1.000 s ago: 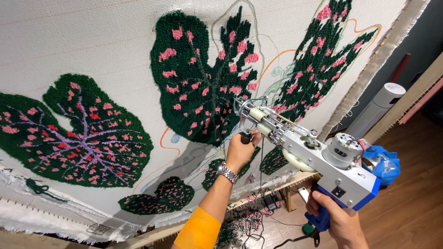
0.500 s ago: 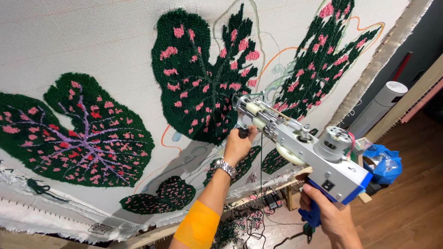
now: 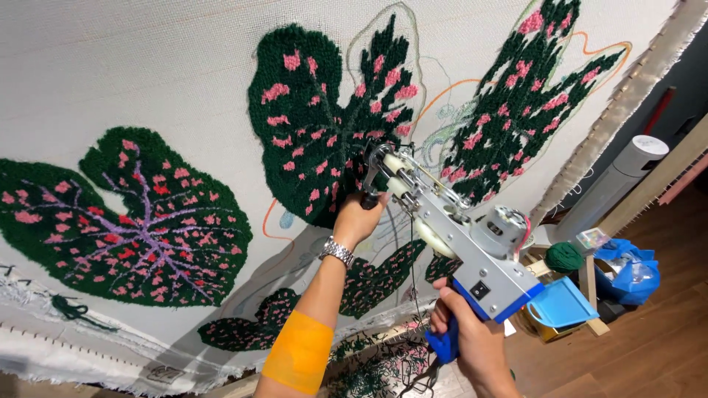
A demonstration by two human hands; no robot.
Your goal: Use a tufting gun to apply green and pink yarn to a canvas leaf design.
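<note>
A wooden plank floor (image 3: 649, 346) runs along the lower right, warm brown under soft indoor light. A dark grey wall (image 3: 675, 81) rises at the upper right, with a white cylindrical appliance (image 3: 616, 184) standing before it and a slanted pale wooden beam (image 3: 664, 177) just beside. Near the floor sit a green yarn ball (image 3: 564, 256), a blue plastic bag (image 3: 630, 269) and a small wooden stand (image 3: 586, 287).

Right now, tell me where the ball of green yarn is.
In the head view, the ball of green yarn sits low on the right, just right of the tufting gun, above its blue guard, beside the blue bag.
</note>
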